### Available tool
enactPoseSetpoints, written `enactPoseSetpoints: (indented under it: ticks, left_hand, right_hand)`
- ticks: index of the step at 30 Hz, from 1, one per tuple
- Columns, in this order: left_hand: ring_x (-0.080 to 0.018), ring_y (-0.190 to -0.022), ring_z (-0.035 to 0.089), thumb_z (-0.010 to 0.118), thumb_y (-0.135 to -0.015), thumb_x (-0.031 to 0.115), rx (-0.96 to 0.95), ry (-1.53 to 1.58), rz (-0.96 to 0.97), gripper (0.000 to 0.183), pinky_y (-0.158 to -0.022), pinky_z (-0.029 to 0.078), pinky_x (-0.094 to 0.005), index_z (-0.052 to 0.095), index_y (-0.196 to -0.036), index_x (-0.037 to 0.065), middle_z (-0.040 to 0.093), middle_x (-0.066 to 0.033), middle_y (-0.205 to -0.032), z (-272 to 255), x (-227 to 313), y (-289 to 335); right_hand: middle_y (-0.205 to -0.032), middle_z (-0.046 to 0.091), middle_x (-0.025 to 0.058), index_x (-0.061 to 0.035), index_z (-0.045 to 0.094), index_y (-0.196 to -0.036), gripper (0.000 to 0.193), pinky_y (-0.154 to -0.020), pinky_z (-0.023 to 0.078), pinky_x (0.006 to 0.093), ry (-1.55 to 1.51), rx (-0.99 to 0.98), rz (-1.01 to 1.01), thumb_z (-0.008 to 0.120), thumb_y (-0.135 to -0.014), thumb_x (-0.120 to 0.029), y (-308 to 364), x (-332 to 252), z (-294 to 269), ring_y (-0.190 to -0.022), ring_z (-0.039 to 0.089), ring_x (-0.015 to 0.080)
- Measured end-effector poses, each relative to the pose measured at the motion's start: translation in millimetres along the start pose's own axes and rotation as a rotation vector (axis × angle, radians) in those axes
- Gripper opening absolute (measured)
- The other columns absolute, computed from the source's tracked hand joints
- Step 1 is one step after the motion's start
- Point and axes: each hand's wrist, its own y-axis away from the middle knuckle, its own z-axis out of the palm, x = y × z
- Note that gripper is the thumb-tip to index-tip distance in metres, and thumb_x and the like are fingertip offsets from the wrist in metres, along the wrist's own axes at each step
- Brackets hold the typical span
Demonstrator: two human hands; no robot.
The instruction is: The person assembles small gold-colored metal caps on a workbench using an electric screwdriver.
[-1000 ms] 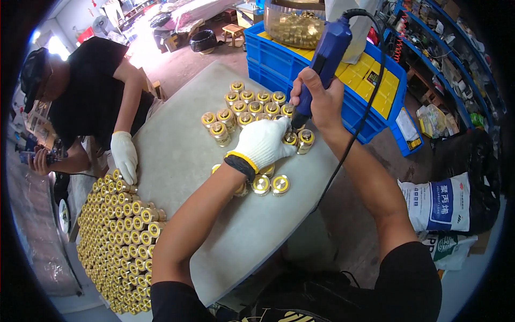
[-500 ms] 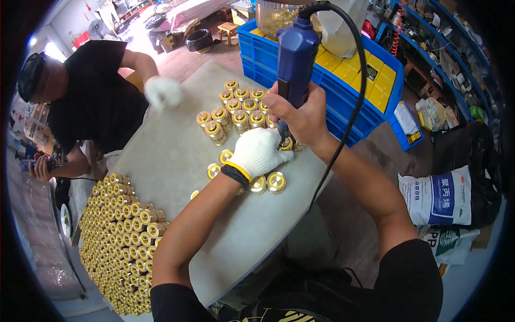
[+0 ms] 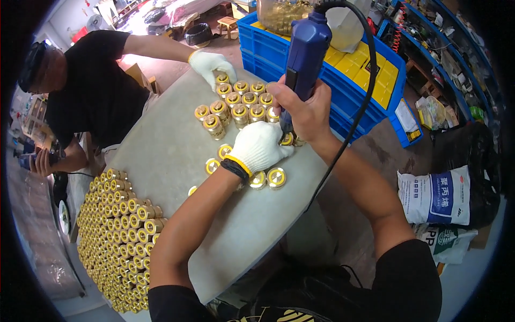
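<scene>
My bare right hand (image 3: pixel 307 110) is wrapped round a blue corded electric screwdriver (image 3: pixel 306 53), its tip pointing down. Just under that tip is a brass cylinder (image 3: pixel 288 140) with a yellow ring on top. My left hand (image 3: pixel 258 146), in a white knit glove, has its fingers closed around this cylinder's side and partly hides it. Similar brass cylinders (image 3: pixel 240 114) stand upright in a cluster beyond my hands. A few more, such as a brass cylinder (image 3: pixel 276 177), stand nearer me, partly covered by my left wrist.
Across the grey table (image 3: pixel 171 129), a co-worker's gloved hand (image 3: pixel 211 65) touches the cluster's far end; their other hand holds a dark tool (image 3: pixel 43 160). Many cylinders pile up at left (image 3: pixel 115 236). Blue crates (image 3: pixel 343 99) with yellow boxes stand beyond. The black cord (image 3: pixel 357 115) hangs past my right forearm.
The co-worker's gloved hand has reached rightward to the far end of the cluster. My screwdriver's top leans slightly further right; my left hand stays at the same cylinder.
</scene>
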Motion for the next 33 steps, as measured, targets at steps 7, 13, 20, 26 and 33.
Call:
enactPoseSetpoints:
  ticks: [7,13,20,26,33]
  left_hand:
    - [-0.0381,-0.073,0.070,0.073,-0.080,0.042,0.123,0.015,0.056,0.040,-0.069,0.056,-0.0481,0.072,-0.088,0.003,0.070,-0.0203,-0.079,16,-7,-2]
    - [-0.0382,-0.080,0.070,0.072,-0.079,0.040,-0.027,-0.028,-0.024,0.038,-0.074,0.056,-0.0480,0.072,-0.092,0.003,0.071,-0.0214,-0.084,-10,13,3]
    - [-0.0380,-0.086,0.070,0.070,-0.084,0.047,-0.276,0.185,0.026,0.045,-0.082,0.053,-0.0481,0.071,-0.097,0.005,0.071,-0.0223,-0.090,-33,10,10]
    - [-0.0378,-0.082,0.070,0.070,-0.085,0.042,0.268,0.114,0.141,0.043,-0.074,0.055,-0.0476,0.063,-0.113,0.010,0.071,-0.0173,-0.089,-9,22,-2]
    - [-0.0391,-0.078,0.068,0.071,-0.083,0.038,0.117,-0.045,0.063,0.039,-0.070,0.054,-0.0506,0.063,-0.107,0.009,0.069,-0.0195,-0.085,6,26,-21]
  right_hand:
    - [-0.070,0.065,0.0033,-0.0019,0.062,-0.089,0.023,-0.055,0.048,0.0245,0.105,0.189,-0.099,0.080,-0.087,-0.016,6,1,19,-0.058,0.061,0.0100]
    - [-0.070,0.063,0.0043,-0.0027,0.061,-0.088,0.027,-0.056,0.050,0.0264,0.045,0.199,-0.004,0.079,-0.089,-0.023,-2,9,5,-0.058,0.061,0.0123]
    - [-0.067,0.062,0.0054,-0.0043,0.059,-0.078,0.044,-0.055,0.052,0.0287,-0.137,0.259,-0.101,0.076,-0.091,-0.043,-28,-13,-47,-0.055,0.061,0.0136]
    - [-0.066,0.062,0.0048,-0.0055,0.059,-0.077,0.039,-0.053,0.051,0.0263,-0.071,0.237,-0.010,0.078,-0.091,-0.037,-27,-2,-53,-0.054,0.061,0.0131]
    - [-0.066,0.062,0.0045,-0.0057,0.059,-0.078,0.039,-0.052,0.050,0.0258,-0.065,0.200,-0.025,0.078,-0.091,-0.037,-23,2,-56,-0.054,0.061,0.0127]
